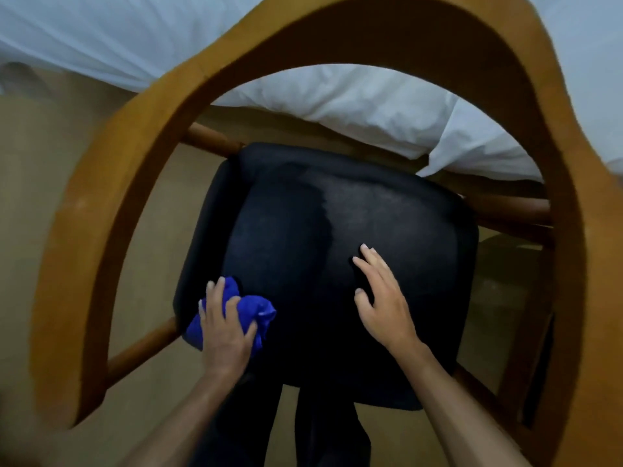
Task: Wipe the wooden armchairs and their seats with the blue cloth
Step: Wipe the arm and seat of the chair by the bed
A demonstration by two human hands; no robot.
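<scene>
Person stands over a wooden armchair, viewed from above through its curved back-and-arm rail, which loops round the whole seat. The dark padded seat sits inside that loop, resting on round wooden rungs visible at its far-left and near-left corners. Seat surface shows two tones: a darker band down the left and middle, a paler, greyish area on the right, with an uneven boundary between them running down from the far edge. Left hand is at the near-left corner of the seat, gripping a bunched blue cloth; fingers curled over the top of the wad, thumb wrapped round its right side, cloth bulging out past the fingertips and below the palm. The cloth touches the seat padding at that corner. Right hand lies flat on the seat, right of centre, palm down; fingers straight and close together, thumb held apart to the left; it holds nothing. Both forearms are bare and reach in from the bottom edge. The person's dark trouser legs show below the seat's near edge. White bedding hangs just beyond the chair, partly seen through the rail. Tan floor lies to the left. Rail edges are blurred.
</scene>
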